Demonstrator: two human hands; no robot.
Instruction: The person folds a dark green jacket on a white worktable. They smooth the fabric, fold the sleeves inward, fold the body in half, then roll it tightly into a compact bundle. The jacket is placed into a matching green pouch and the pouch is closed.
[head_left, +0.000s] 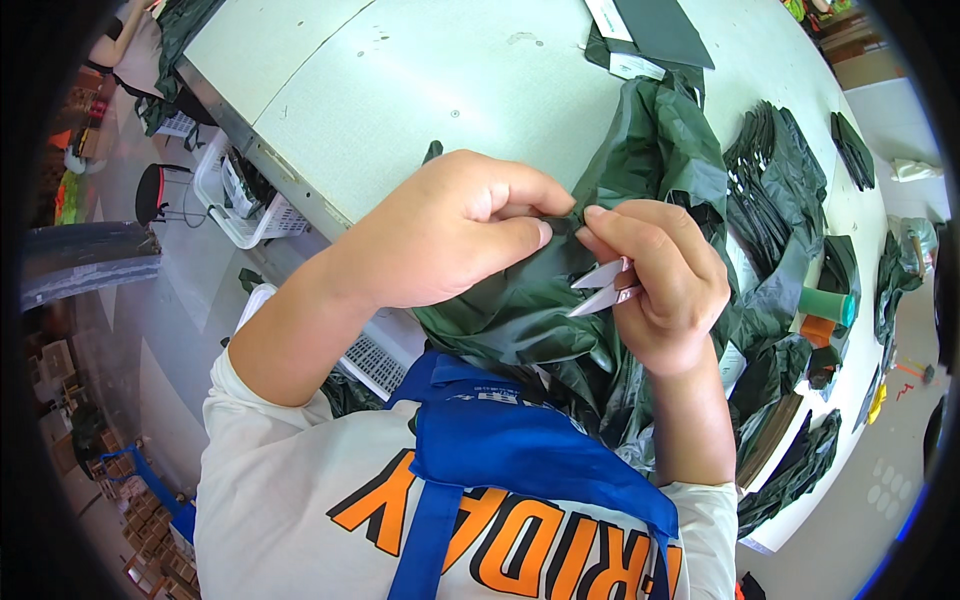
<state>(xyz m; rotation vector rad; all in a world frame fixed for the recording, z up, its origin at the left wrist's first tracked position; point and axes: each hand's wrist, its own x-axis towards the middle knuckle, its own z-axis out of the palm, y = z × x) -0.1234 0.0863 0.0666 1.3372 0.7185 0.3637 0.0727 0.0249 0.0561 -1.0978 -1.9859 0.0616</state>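
Note:
A dark green, thin, shiny piece of fabric hangs over the table's near edge and spreads up onto its top. My left hand pinches the cloth's edge between thumb and fingers. Close beside it, my right hand pinches the same edge with thumb and forefinger. A pair of small metal thread snips is tucked in the right palm, blades apart and pointing left. The rest of the snips is hidden by the curled fingers.
The pale table fills the top. On the right lie a stack of dark green pieces and a green thread spool. Dark flat sheets lie at the far side. White baskets stand left, below the table edge.

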